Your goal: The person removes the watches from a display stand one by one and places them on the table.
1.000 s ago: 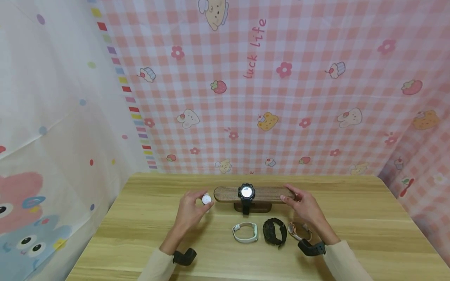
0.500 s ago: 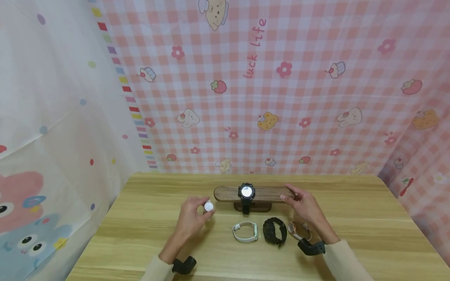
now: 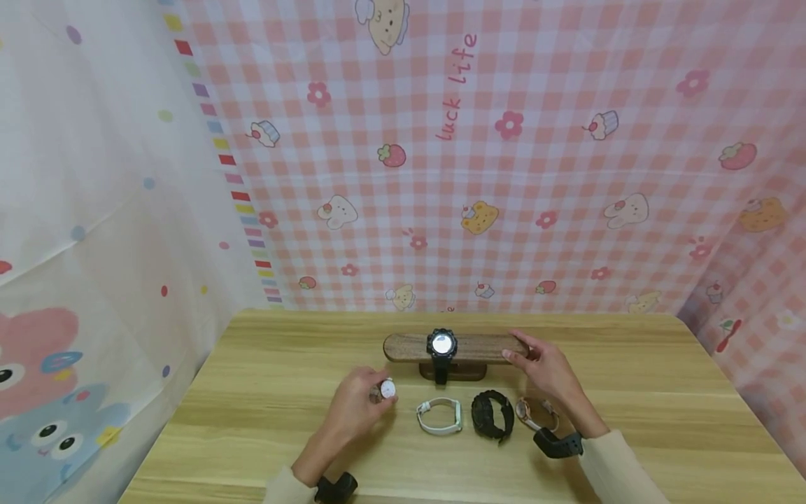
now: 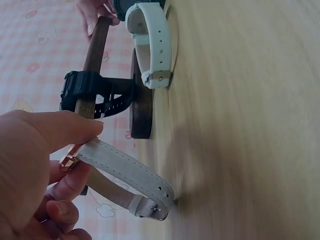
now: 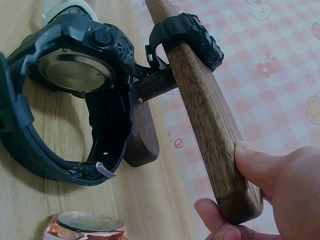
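My left hand [image 3: 357, 402] pinches a watch [image 3: 387, 389] with a white dial by its case. In the left wrist view this watch shows a rose-gold case and a buckled white strap [image 4: 125, 162]. My right hand [image 3: 549, 369] grips the right end of a dark wooden watch stand [image 3: 481, 348], thumb on one face of the bar. Around the stand's bar hangs a black watch [image 3: 442, 344] with a bright face. The held watch is apart from the stand, in front of its left end.
In front of the stand lie a white watch [image 3: 439, 417], a bulky black watch [image 3: 492, 414] and a rose-gold watch [image 3: 535, 414], side by side on the wooden table [image 3: 264, 420]. A pink checked cloth [image 3: 554, 182] hangs behind the table.
My left hand has brought the white-strapped watch toward the table's front and slightly right. The right hand and the stand have stayed in place.
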The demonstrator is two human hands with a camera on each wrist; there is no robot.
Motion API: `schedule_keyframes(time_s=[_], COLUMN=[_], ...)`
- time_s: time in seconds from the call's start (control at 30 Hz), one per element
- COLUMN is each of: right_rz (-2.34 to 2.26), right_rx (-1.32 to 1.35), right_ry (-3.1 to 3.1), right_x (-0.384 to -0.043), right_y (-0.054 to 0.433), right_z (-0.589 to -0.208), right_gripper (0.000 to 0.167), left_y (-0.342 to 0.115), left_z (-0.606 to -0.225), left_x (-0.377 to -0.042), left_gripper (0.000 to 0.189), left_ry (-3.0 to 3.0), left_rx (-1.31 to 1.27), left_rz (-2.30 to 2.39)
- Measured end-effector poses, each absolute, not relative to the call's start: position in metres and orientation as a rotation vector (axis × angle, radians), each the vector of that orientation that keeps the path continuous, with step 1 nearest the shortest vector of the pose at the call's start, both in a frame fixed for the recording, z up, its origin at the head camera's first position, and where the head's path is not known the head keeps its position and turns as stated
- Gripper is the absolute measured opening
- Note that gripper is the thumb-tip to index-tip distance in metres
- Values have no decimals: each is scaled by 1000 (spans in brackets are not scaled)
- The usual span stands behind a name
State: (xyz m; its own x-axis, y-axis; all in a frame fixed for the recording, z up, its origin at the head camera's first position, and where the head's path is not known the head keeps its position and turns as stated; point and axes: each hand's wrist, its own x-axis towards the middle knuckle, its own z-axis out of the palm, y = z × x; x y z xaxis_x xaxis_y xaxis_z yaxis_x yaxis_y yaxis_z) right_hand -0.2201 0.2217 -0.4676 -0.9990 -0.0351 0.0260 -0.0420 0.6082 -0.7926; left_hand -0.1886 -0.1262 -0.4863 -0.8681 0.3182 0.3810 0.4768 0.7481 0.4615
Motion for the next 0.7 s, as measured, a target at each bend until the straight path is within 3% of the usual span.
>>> schedule_keyframes(time_s=[0.7], right_rz=[1392], right_rx=[91], right_ry=[-2801], right_x=[-220], right_y=[223], right_z=[-469], right_gripper=[59], left_y=[-110], left_z=[-500], left_x=[-186], left_gripper=[38], left_ry=[-2697], left_rx=[-742], left_rz=[-755])
